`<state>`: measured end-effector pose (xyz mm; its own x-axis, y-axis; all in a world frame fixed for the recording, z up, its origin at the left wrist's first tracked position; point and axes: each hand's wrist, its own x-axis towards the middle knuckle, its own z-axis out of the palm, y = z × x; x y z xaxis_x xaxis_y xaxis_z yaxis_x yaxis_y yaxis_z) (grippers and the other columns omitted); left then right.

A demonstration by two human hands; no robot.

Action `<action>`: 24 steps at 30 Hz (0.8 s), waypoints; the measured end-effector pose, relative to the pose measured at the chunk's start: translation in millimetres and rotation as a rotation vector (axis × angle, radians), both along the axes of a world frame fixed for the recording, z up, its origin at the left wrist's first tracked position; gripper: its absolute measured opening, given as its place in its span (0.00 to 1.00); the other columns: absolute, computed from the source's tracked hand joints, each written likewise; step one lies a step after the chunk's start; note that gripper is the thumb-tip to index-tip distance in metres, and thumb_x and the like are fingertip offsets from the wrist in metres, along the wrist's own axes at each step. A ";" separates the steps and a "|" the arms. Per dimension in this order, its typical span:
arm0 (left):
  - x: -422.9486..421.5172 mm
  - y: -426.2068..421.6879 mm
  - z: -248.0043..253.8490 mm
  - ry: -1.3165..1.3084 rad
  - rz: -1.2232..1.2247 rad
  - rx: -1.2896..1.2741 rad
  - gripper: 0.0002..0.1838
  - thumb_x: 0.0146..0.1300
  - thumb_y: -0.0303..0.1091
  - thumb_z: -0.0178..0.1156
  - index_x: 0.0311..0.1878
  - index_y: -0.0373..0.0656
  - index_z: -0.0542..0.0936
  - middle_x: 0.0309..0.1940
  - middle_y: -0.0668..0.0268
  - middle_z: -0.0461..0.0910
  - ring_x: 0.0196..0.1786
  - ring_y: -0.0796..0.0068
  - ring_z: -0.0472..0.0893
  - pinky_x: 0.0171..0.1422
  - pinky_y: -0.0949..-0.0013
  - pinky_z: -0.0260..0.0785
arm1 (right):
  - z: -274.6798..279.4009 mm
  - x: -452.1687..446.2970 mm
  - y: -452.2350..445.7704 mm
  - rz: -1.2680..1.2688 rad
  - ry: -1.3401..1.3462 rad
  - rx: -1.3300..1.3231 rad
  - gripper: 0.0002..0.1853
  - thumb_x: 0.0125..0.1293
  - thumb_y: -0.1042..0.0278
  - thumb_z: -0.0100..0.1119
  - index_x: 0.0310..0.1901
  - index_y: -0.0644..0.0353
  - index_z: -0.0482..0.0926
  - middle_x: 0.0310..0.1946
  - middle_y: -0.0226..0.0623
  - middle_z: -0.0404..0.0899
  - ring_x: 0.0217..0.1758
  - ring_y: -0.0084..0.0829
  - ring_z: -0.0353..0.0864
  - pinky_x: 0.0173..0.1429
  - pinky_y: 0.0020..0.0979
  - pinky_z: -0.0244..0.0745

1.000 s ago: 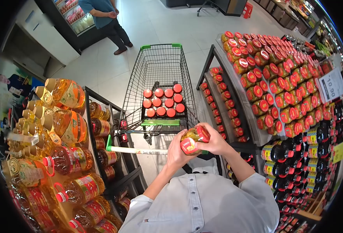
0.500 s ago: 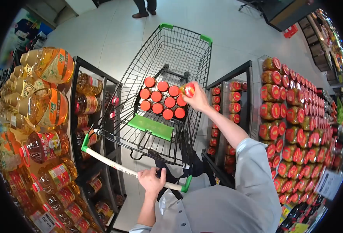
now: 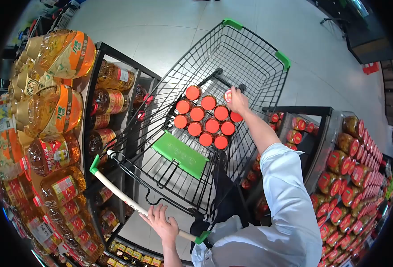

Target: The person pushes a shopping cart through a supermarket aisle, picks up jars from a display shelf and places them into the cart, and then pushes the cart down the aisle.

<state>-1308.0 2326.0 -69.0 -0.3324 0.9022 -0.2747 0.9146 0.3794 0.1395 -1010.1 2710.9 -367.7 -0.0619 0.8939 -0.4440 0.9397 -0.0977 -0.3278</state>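
Note:
Inside the wire shopping cart (image 3: 250, 49), several jars with red lids (image 3: 197, 113) stand upright, packed close together. My right hand (image 3: 238, 101) reaches into the cart and grips a jar (image 3: 228, 95) at the far right edge of this group; its fingers cover part of the jar. My left hand (image 3: 161, 222) rests on the cart's pale handle bar (image 3: 120, 194), near the green right end, with its fingers spread. A green flap (image 3: 180, 154) lies between the handle and the jars.
Shelves of large oil bottles (image 3: 56, 111) line the left side, with a black rack frame (image 3: 125, 60) beside the cart. On the right stands a display of red-lidded jars (image 3: 348, 164). A dark counter (image 3: 370, 44) is at the upper right.
My left hand has gone from the jar to the cart handle. My right hand has carried the jar from near my chest into the cart. The view has turned, and the other person is almost out of it.

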 end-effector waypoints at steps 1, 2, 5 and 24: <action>2.0 1.7 -1.9 0.011 0.014 0.003 0.20 0.44 0.27 0.55 0.45 0.43 0.82 0.49 0.68 0.81 0.69 0.54 0.67 0.81 0.27 0.30 | -9.7 -2.1 2.0 0.014 0.011 0.003 0.35 0.52 0.63 0.73 0.57 0.58 0.63 0.52 0.54 0.74 0.51 0.55 0.82 0.51 0.51 0.81; 4.7 3.0 -2.3 0.018 0.026 0.010 0.20 0.44 0.27 0.56 0.44 0.43 0.82 0.49 0.68 0.81 0.67 0.54 0.68 0.81 0.27 0.32 | -20.4 -3.0 1.8 0.063 -0.023 0.008 0.34 0.52 0.65 0.73 0.58 0.58 0.63 0.52 0.53 0.74 0.53 0.54 0.81 0.52 0.51 0.81; 3.2 2.3 -5.7 0.037 0.043 0.001 0.17 0.44 0.29 0.57 0.41 0.45 0.82 0.47 0.69 0.82 0.64 0.55 0.69 0.81 0.27 0.34 | -49.3 -7.3 -1.6 0.115 -0.081 0.007 0.37 0.53 0.69 0.72 0.64 0.57 0.62 0.57 0.47 0.70 0.62 0.48 0.75 0.54 0.48 0.82; 2.8 0.8 -5.5 0.010 -0.025 0.150 0.15 0.46 0.27 0.59 0.41 0.45 0.83 0.44 0.71 0.83 0.67 0.56 0.70 0.81 0.29 0.32 | 71.1 -46.7 -40.6 -0.061 0.286 0.036 0.26 0.62 0.57 0.65 0.57 0.65 0.75 0.51 0.52 0.80 0.55 0.50 0.81 0.57 0.47 0.78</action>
<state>-1305.2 2326.8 -74.4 -0.3114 0.9409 -0.1333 0.9251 0.3322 0.1837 -1056.9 2670.3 -296.6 -0.1261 0.9145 -0.3844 0.8015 -0.1344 -0.5827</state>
